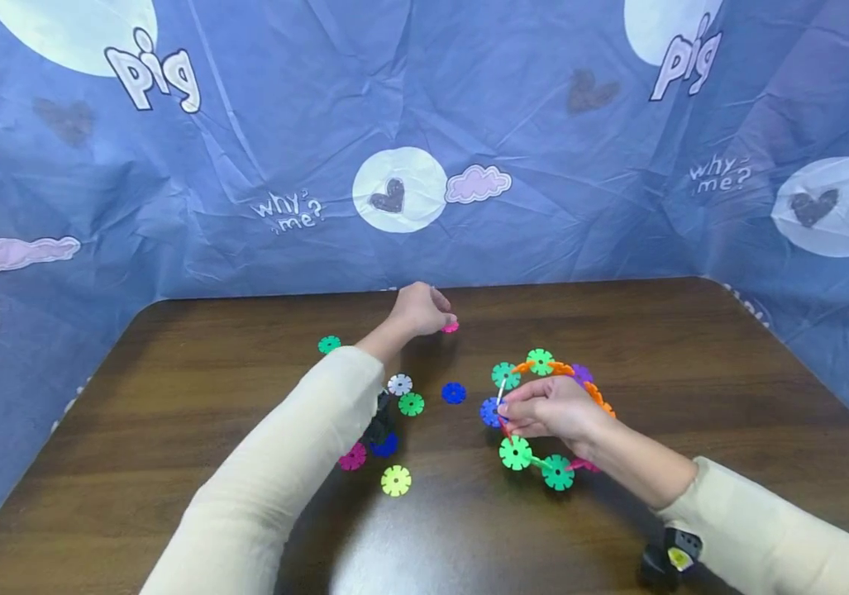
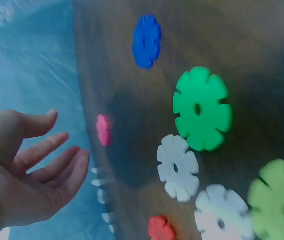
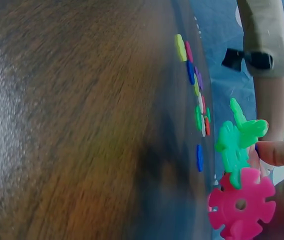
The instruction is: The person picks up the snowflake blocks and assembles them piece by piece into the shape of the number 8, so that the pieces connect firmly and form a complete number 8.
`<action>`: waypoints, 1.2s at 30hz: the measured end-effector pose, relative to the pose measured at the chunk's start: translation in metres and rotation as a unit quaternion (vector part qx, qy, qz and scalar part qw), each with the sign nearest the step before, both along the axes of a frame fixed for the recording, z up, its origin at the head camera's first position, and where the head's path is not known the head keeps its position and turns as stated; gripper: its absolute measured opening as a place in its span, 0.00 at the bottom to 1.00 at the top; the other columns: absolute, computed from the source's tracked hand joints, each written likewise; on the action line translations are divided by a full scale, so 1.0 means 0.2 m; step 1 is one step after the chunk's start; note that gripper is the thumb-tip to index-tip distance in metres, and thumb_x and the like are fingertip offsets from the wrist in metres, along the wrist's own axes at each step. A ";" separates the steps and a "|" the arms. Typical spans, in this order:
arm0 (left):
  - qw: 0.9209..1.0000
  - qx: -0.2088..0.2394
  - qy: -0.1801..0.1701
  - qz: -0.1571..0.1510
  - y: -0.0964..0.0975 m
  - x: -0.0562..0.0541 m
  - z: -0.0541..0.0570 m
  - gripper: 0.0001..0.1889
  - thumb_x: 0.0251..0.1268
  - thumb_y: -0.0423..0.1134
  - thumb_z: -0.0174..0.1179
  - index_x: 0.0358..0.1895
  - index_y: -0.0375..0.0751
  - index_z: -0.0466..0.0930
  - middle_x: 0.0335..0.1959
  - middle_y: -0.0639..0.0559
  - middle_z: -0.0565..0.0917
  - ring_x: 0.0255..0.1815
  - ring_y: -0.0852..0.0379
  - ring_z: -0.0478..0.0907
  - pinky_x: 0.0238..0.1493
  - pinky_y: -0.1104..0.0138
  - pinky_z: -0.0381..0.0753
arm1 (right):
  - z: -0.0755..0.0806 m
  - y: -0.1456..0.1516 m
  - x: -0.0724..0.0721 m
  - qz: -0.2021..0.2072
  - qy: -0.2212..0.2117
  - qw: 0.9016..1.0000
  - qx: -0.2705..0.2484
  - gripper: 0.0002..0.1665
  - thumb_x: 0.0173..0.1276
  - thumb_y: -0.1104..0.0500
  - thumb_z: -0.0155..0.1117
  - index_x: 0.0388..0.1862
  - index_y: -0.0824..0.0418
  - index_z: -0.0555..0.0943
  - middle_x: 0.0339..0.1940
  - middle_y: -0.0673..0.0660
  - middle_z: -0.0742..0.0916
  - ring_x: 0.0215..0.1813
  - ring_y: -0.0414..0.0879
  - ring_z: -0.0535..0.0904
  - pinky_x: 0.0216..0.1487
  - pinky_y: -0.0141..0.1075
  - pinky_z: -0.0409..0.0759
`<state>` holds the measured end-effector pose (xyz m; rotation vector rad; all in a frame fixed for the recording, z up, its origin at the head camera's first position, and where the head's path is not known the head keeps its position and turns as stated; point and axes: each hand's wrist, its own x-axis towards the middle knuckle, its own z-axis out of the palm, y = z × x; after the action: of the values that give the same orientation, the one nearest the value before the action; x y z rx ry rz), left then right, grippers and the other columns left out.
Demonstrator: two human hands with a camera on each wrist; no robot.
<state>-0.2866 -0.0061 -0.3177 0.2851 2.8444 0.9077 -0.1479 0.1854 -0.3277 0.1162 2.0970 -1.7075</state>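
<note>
My left hand [image 1: 418, 310] reaches to the far part of the table beside a pink notched disc [image 1: 450, 326]. In the left wrist view, the fingers of this left hand [image 2: 47, 165] are loosely bent and apart from the pink disc [image 2: 103, 130]. At the right, my right hand [image 1: 558, 406] pinches a ring of interlocked notched plastic discs [image 1: 516, 453] near its blue and white discs. The ring joins green, orange, purple, blue, white, red and pink discs, partly hidden by the hand. Its green and pink discs [image 3: 241, 202] show close up in the right wrist view.
Loose notched discs lie around the left forearm: a yellow one [image 1: 396, 481], a white one [image 1: 400, 384], a green one [image 1: 412, 404] and several others. A blue disc [image 1: 454, 392] lies between the hands. A blue printed cloth [image 1: 409, 256] hangs behind the wooden table [image 1: 655, 330].
</note>
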 end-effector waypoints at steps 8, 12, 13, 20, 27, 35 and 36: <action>0.990 -0.139 -0.018 0.010 0.06 -0.11 -0.05 0.17 0.60 0.46 0.65 0.40 0.33 0.84 0.55 0.41 0.83 0.60 0.47 0.77 0.64 0.60 0.77 | 0.01 0.00 0.00 0.001 -0.004 1.000 0.002 0.20 0.64 0.63 0.65 0.49 0.77 0.76 0.25 0.47 0.87 0.30 0.37 0.84 0.42 0.33 0.87; 0.987 -0.158 -0.009 0.044 0.08 -0.12 -0.07 0.19 0.61 0.48 0.64 0.46 0.35 0.80 0.58 0.40 0.79 0.58 0.47 0.79 0.51 0.57 0.85 | 0.01 0.00 0.00 0.002 -0.007 1.000 -0.001 0.21 0.64 0.63 0.65 0.50 0.77 0.76 0.25 0.47 0.87 0.30 0.37 0.84 0.42 0.33 0.87; 0.986 -0.160 -0.007 0.049 0.08 -0.12 -0.08 0.20 0.61 0.48 0.64 0.46 0.35 0.80 0.57 0.40 0.80 0.55 0.48 0.80 0.48 0.57 0.85 | 0.01 0.00 0.00 0.002 -0.007 1.000 -0.002 0.21 0.64 0.63 0.65 0.50 0.77 0.76 0.25 0.47 0.87 0.30 0.37 0.84 0.42 0.33 0.87; 0.989 -0.143 0.014 0.042 0.06 -0.12 -0.08 0.14 0.57 0.42 0.67 0.41 0.35 0.82 0.50 0.43 0.84 0.49 0.50 0.81 0.47 0.59 0.86 | 0.02 -0.01 -0.01 0.000 -0.008 1.000 -0.002 0.21 0.64 0.64 0.65 0.50 0.77 0.76 0.24 0.47 0.87 0.30 0.37 0.84 0.42 0.33 0.87; 0.998 -0.048 0.047 -0.013 -0.02 -0.07 -0.05 0.05 0.48 0.32 0.71 0.29 0.37 0.86 0.31 0.45 0.88 0.33 0.56 0.77 0.38 0.69 0.81 | 0.02 0.00 -0.04 -0.013 -0.010 1.000 -0.001 0.21 0.64 0.64 0.65 0.51 0.77 0.76 0.24 0.47 0.87 0.29 0.37 0.84 0.42 0.32 0.87; 0.995 0.053 0.022 -0.078 -0.12 0.16 -0.02 0.05 0.50 0.30 0.70 0.32 0.36 0.88 0.29 0.44 0.89 0.27 0.61 0.85 0.32 0.75 0.79 | 0.02 0.01 -0.05 -0.026 -0.021 0.999 -0.023 0.19 0.64 0.65 0.65 0.49 0.75 0.76 0.24 0.48 0.88 0.30 0.38 0.85 0.43 0.33 0.87; 0.995 0.067 0.017 -0.078 -0.12 0.19 -0.01 0.05 0.50 0.31 0.71 0.32 0.36 0.88 0.29 0.44 0.89 0.27 0.61 0.85 0.32 0.75 0.79 | 0.02 0.01 -0.05 -0.028 -0.022 0.999 -0.027 0.19 0.64 0.65 0.65 0.49 0.75 0.76 0.23 0.48 0.87 0.29 0.38 0.85 0.42 0.33 0.87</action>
<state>-0.2485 -0.0301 -0.3205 0.5351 2.7478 1.0723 -0.1586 0.1871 -0.3239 0.1966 2.0319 -1.7765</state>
